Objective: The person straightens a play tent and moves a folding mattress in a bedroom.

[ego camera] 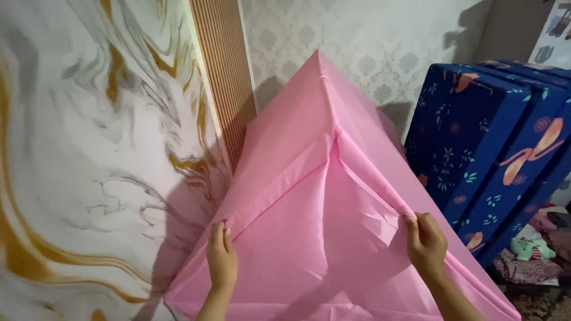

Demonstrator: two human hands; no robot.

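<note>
A large pink fabric cover [309,196] stands in front of me, shaped like a peaked tent with its point high near the wall. My left hand [221,255] pinches a fold of the pink fabric at the lower left, along a diagonal seam. My right hand [424,241] grips another fold of the same fabric at the lower right. The two folds run up and meet at a seam near the middle of the cover. What lies under the fabric is hidden.
A marbled white, grey and gold wall panel [89,154] fills the left. A ribbed brown strip [223,77] and patterned pale wallpaper [369,41] stand behind. Folded blue flowered mattresses [493,137] lean at the right, with a pile of clothes [535,249] below them.
</note>
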